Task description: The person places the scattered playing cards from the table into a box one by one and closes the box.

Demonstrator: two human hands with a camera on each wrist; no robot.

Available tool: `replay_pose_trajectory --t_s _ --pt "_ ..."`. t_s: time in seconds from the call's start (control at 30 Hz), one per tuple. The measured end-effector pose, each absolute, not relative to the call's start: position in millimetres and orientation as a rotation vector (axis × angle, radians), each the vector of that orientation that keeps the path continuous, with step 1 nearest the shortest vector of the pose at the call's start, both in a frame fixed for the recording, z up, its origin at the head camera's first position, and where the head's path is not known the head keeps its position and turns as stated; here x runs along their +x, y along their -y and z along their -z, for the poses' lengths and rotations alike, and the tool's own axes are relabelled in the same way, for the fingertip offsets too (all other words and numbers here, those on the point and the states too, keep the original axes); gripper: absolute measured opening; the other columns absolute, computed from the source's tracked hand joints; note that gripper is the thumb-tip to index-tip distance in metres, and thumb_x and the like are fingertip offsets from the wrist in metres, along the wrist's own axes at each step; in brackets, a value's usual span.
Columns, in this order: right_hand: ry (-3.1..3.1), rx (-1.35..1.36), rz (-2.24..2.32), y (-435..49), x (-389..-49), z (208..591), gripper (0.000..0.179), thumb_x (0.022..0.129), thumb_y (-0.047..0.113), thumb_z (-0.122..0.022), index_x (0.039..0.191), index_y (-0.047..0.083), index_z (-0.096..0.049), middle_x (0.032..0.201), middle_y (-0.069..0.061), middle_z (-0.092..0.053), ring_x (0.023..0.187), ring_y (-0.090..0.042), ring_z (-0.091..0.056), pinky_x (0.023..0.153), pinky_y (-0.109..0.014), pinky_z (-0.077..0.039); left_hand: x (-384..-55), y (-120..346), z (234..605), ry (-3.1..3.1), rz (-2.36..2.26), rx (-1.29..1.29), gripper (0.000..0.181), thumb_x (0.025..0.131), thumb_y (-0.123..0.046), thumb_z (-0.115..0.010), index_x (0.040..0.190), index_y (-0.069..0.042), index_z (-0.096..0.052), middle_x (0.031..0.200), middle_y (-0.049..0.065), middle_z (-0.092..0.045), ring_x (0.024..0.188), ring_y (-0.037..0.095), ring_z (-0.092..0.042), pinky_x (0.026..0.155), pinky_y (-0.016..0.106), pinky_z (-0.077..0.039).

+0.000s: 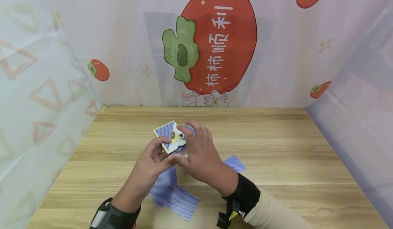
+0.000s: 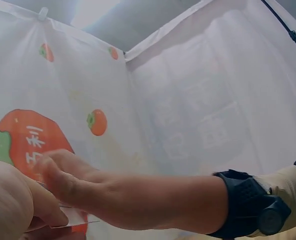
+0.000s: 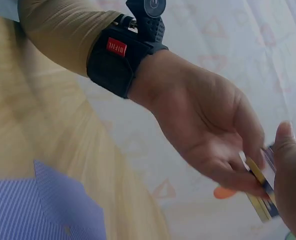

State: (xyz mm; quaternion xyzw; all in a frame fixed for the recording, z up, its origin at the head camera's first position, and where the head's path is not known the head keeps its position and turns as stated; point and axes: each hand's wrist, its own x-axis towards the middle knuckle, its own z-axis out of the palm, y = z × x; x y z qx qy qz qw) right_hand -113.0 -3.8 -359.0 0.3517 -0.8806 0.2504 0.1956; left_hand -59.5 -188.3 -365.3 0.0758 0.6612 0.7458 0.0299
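In the head view a small card box [image 1: 164, 131], blue-patterned with pale yellow edges and a printed picture, is held tilted above the table. My left hand [image 1: 147, 162] grips its left and near side, thumb on top. My right hand [image 1: 201, 152] curls around the right end, fingers over the far corner and thumb at the near one. A blue-backed edge of playing cards [image 1: 191, 128] shows by its fingers; the rest is hidden by that hand. The right wrist view shows the box [image 3: 260, 202] edge-on between both hands. The right hand looks blurred in the left wrist view.
Blue-backed playing cards [image 1: 183, 201] lie overlapping on the wooden table [image 1: 276, 137] beneath the hands. Another card [image 1: 234, 163] sits by the right wrist, partly covered. Printed cloth walls [image 1: 122, 34] with persimmon pictures enclose the table's back and sides.
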Motion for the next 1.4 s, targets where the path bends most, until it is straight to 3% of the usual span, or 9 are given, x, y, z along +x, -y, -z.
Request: replay_pose_trajectory --t_s 0.17,0.4,0.5,0.6,0.8,1.0,1.2,1.4 --pt "2.801 0.809 -0.777 -29 -133 363 0.068 0.094 0.058 -0.062 0.147 0.019 -0.045 0.148 -0.006 -0.047 0.135 -0.026 -0.047 0.108 -0.049 -0.045 -62 199 356 -2.05 -2.347 0.071 0.055 0.09 0.01 -0.064 0.135 -0.012 -0.042 0.139 0.025 -0.043 0.117 0.023 -0.058 0.088 0.03 -0.057" --pt "3.189 0.673 -0.532 -100 -152 385 0.057 0.095 0.037 -0.072 0.144 0.014 -0.053 0.145 -0.01 -0.054 0.128 -0.029 -0.056 0.099 -0.05 -0.051 -64 210 352 -2.029 -2.441 0.061 0.054 0.089 0.016 -0.058 0.131 -0.014 -0.044 0.134 0.024 -0.04 0.111 0.026 -0.057 0.082 0.035 -0.06" --pt "3.238 0.825 -0.348 -124 -151 394 0.057 0.089 0.024 -0.079 0.141 0.014 -0.056 0.144 -0.011 -0.055 0.128 -0.031 -0.056 0.098 -0.052 -0.051 -65 211 352 -2.019 -2.445 0.059 0.054 0.089 0.015 -0.059 0.132 -0.014 -0.045 0.134 0.024 -0.041 0.111 0.025 -0.057 0.083 0.036 -0.06" --pt "3.221 1.082 -0.275 -140 -150 402 0.062 0.084 0.015 -0.083 0.141 0.015 -0.057 0.147 -0.009 -0.053 0.135 -0.032 -0.05 0.106 -0.054 -0.046 -65 210 353 -2.004 -2.439 0.038 0.054 0.089 0.015 -0.06 0.132 -0.014 -0.044 0.134 0.023 -0.041 0.112 0.025 -0.056 0.084 0.036 -0.06" --pt "3.184 1.306 -0.268 -158 -153 413 0.078 0.077 0.004 -0.074 0.149 0.015 -0.046 0.151 -0.009 -0.045 0.138 -0.031 -0.045 0.109 -0.054 -0.043 -65 210 353 -1.998 -2.427 0.021 0.054 0.089 0.014 -0.059 0.133 -0.014 -0.043 0.134 0.023 -0.041 0.113 0.025 -0.055 0.084 0.034 -0.059" --pt "3.207 1.314 -0.28 -164 -154 412 0.081 0.074 0.002 -0.072 0.149 0.014 -0.044 0.149 -0.011 -0.045 0.133 -0.03 -0.048 0.107 -0.053 -0.045 -65 210 350 -2.002 -2.409 0.031 0.054 0.09 0.013 -0.06 0.133 -0.015 -0.044 0.135 0.024 -0.04 0.113 0.026 -0.054 0.085 0.034 -0.059" --pt "3.186 1.403 -0.25 -144 -157 412 0.079 0.077 0.012 -0.078 0.149 0.018 -0.046 0.147 -0.006 -0.048 0.132 -0.024 -0.049 0.107 -0.047 -0.046 -64 209 349 -2.014 -2.389 0.051 0.054 0.089 0.012 -0.062 0.133 -0.014 -0.044 0.136 0.026 -0.04 0.114 0.027 -0.055 0.085 0.036 -0.059" --pt "3.186 1.374 -0.169 -122 -175 412 0.075 0.079 0.019 -0.08 0.146 0.019 -0.048 0.138 -0.003 -0.053 0.117 -0.02 -0.051 0.096 -0.04 -0.05 -62 208 350 -2.006 -2.402 0.066 0.054 0.089 0.013 -0.061 0.132 -0.014 -0.045 0.133 0.025 -0.041 0.111 0.027 -0.057 0.084 0.039 -0.06"
